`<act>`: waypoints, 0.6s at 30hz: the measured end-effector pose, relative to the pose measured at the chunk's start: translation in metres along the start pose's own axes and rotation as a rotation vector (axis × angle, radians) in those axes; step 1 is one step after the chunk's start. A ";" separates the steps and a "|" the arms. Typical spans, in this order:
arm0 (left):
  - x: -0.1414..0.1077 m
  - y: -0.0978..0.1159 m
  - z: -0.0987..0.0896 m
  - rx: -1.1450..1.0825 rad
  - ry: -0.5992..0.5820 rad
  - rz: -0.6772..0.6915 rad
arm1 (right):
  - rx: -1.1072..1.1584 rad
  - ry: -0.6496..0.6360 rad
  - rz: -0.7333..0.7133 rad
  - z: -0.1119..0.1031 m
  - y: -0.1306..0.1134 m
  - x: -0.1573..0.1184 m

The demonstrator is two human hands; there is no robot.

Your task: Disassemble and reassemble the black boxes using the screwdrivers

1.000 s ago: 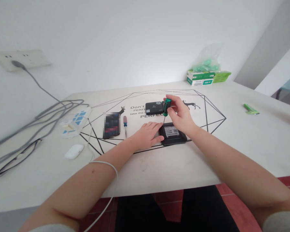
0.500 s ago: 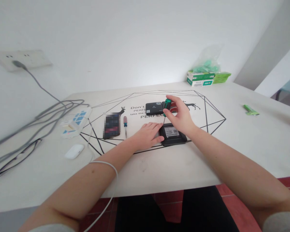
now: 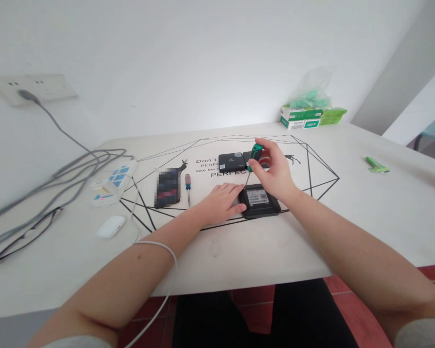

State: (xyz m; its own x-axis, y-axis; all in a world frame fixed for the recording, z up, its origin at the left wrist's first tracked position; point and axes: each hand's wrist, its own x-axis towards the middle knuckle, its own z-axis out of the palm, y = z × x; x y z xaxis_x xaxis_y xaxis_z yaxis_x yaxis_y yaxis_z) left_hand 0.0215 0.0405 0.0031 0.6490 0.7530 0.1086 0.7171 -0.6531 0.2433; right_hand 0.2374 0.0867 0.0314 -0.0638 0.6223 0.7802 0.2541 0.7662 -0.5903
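My right hand (image 3: 273, 169) grips a green-and-black screwdriver (image 3: 255, 153) by its handle. The handle leans to the right, and its thin shaft slants down to the upper left corner of a square black plastic case (image 3: 263, 211). A white printed label (image 3: 257, 196) sits in the middle of that case, which lies flat on the table. Spread along the case's left edge is my left hand (image 3: 223, 205), palm down, with fingers extended and the thumb touching the rim. Behind lies a second black case (image 3: 231, 163), and another dark piece beside it is partly covered by my right hand.
To the left lie a second screwdriver (image 3: 188, 186), a blurred-out dark phone-like slab (image 3: 167, 188), a white earbud case (image 3: 111, 227), glasses (image 3: 23, 237) and a power strip (image 3: 118, 181) with grey cables. A white cable (image 3: 166, 247) crosses my left forearm. Boxes (image 3: 300, 116) stand at the back right.
My right hand has shifted slightly right and up, tilting the screwdriver handle further right while its tip stays at the case's corner. My left hand has not moved.
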 end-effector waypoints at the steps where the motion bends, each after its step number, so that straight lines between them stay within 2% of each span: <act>1: 0.001 0.000 0.000 -0.026 0.036 -0.009 | 0.008 0.009 0.003 0.000 0.000 0.000; 5: 0.004 -0.003 0.004 -0.153 0.351 -0.113 | 0.070 0.032 0.054 0.002 0.003 -0.002; 7: 0.006 -0.006 0.006 -0.168 0.426 -0.137 | 0.100 0.034 0.082 0.005 0.005 -0.003; 13: 0.008 -0.017 0.007 -0.059 0.328 -0.157 | 0.120 0.046 0.099 0.009 0.012 -0.005; 18: 0.009 -0.036 -0.001 0.071 0.315 -0.395 | 0.077 0.087 0.096 0.006 0.021 -0.002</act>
State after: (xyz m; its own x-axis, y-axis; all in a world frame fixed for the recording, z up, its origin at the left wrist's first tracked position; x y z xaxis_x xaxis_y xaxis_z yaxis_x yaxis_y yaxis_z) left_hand 0.0014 0.0712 -0.0035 0.2245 0.9239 0.3097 0.9149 -0.3093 0.2596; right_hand 0.2372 0.1023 0.0160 0.0423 0.6798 0.7322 0.1800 0.7157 -0.6748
